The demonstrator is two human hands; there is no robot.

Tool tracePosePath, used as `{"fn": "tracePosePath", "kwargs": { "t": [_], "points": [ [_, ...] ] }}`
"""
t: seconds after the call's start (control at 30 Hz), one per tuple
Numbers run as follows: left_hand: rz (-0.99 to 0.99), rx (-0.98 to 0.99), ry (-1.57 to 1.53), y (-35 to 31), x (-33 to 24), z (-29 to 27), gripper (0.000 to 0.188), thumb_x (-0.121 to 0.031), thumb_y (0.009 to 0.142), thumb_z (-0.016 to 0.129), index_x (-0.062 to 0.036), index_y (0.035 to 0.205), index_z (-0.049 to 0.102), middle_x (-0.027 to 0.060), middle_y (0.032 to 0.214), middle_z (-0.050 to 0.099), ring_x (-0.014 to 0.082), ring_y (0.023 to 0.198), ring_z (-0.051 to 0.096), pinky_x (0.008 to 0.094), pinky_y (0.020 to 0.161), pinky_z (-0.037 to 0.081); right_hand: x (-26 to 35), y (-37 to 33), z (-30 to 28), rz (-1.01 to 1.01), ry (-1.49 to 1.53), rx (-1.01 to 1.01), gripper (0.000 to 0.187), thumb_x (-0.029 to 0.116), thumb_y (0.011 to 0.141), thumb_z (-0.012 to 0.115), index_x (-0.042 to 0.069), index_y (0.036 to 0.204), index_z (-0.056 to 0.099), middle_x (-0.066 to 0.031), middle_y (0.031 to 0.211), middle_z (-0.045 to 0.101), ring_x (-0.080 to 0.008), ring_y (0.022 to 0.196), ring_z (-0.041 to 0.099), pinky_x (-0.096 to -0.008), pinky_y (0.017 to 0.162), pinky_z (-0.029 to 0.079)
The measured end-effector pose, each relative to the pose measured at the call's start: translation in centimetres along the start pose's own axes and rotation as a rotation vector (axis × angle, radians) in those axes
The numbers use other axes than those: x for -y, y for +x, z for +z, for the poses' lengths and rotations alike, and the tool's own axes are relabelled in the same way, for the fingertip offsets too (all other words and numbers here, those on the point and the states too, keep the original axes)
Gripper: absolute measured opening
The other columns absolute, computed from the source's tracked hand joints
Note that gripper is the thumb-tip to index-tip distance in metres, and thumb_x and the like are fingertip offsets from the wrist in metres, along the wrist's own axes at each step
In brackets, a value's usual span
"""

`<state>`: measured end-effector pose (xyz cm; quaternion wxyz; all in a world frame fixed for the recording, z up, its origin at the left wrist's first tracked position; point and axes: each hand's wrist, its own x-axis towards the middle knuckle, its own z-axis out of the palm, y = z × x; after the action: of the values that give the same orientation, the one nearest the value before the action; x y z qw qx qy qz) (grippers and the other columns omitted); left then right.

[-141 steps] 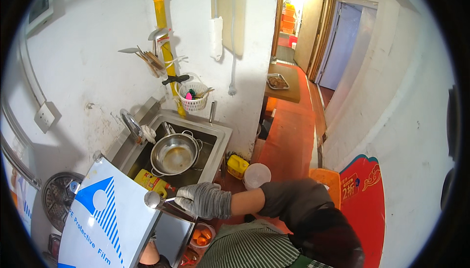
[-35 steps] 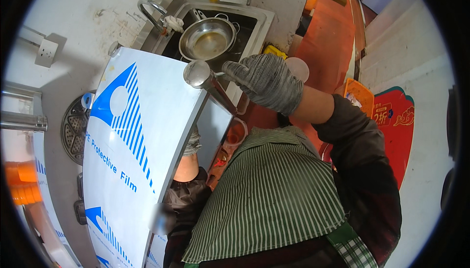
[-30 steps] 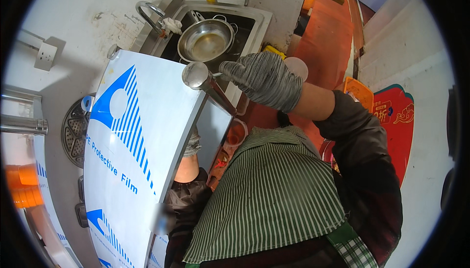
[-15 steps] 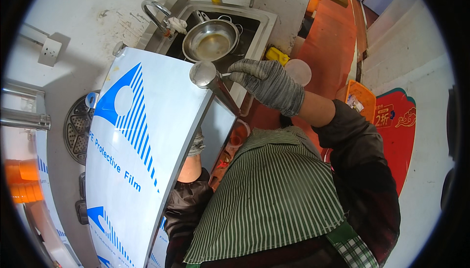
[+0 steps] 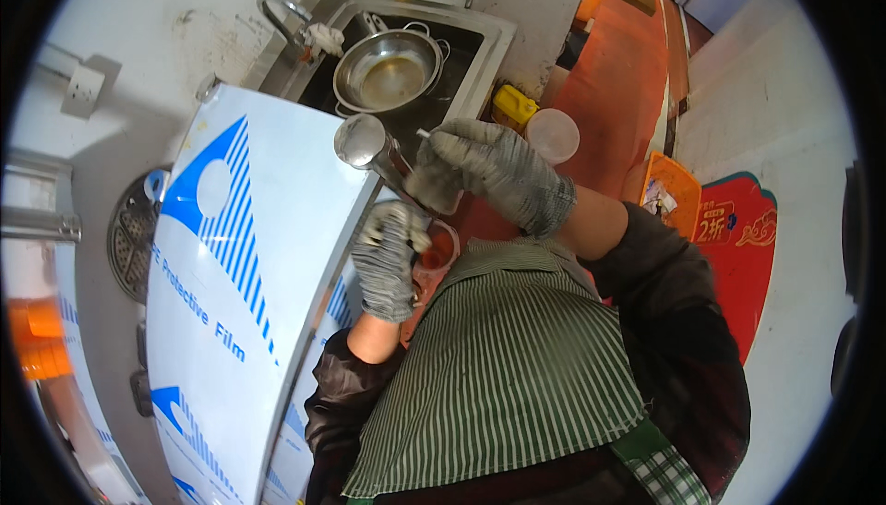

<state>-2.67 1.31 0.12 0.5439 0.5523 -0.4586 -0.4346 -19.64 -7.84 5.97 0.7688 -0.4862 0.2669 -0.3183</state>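
Observation:
My right hand (image 5: 508, 173), in a grey knitted glove, is closed in a pinch. A small pale stick-like piece (image 5: 424, 133) sticks out from its fingertips. Below it and to the left, my left hand (image 5: 384, 270), gloved alike, is raised with curled fingers; whatever they hold, if anything, I cannot make out. A blurred dark grey patch lies between the hands. Both are by the corner of a metal shelf unit (image 5: 305, 154), its top covered in white-and-blue protective film. The round cap of its corner post (image 5: 360, 140) is just left of my right hand.
Beyond the shelf, a steel sink (image 5: 498, 39) with a curved tap (image 5: 281, 8) holds a steel pan (image 5: 388, 71). A yellow jug (image 5: 514, 106) and a round translucent lid (image 5: 554, 136) lie right of it. A reddish container (image 5: 438, 248) stands below my hands; an orange basket (image 5: 674, 182) is farther right.
My left hand has come up from behind the shelf edge into view beside the post. My right hand has shifted slightly, keeping its pinch. The view has moved a little.

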Motion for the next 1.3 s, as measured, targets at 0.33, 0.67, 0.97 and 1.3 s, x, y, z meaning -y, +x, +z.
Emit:
{"fn": "tracePosePath", "kwargs": {
  "t": [0.33,0.67,0.97,1.3],
  "points": [
    [-0.171,-0.029,-0.14,-1.0,-5.4,6.2,0.025,-0.02,0.094,0.053,0.0,0.108,0.059,0.0037,0.082,0.064,0.0073,0.063,0.057,0.0206,0.059,0.048,-1.4,-0.2,-1.1,0.021,0.061,0.185,0.041,0.035,0.096,0.045,0.0,0.113,0.055,-0.0097,0.089,0.06,-0.0144,0.08,0.06,-0.028,0.072,0.051],
    [0.07,-0.319,0.313,-0.6,-5.9,12.1,0.023,-0.022,0.095,0.051,-0.0027,0.084,0.059,0.003,0.062,0.057,0.0113,0.052,0.055,0.0252,0.051,0.045,0.8,-0.2,-5.6,0.027,-0.017,0.356,0.035,0.025,0.093,0.052,0.0,0.118,0.056,-0.0112,0.109,0.062,-0.0189,0.101,0.06,-0.0298,0.091,0.047],
    [-0.186,-0.073,-0.417,-3.4,-7.1,10.0,0.038,-0.034,0.096,0.047,-0.0018,0.077,0.054,0.0044,0.051,0.052,0.0065,0.034,0.041,0.0186,0.036,0.034,2.4,3.5,-7.8,-1.143,-1.006,0.785,0.023,0.02,0.084,0.06,0.008,0.103,0.063,-0.0092,0.097,0.065,-0.0254,0.085,0.065,-0.0353,0.073,0.054],
    [-0.038,-0.512,-0.491,-2.4,-4.3,9.1,0.033,-0.033,0.096,0.046,-0.0028,0.089,0.055,0.0065,0.064,0.056,0.0123,0.043,0.045,0.0229,0.038,0.036,0.0,5.0,-3.8,-0.802,-0.712,0.15,0.02,0.024,0.09,0.056,0.006,0.095,0.062,-0.0136,0.073,0.064,-0.0314,0.067,0.064,-0.0384,0.058,0.05]
  ]
}}
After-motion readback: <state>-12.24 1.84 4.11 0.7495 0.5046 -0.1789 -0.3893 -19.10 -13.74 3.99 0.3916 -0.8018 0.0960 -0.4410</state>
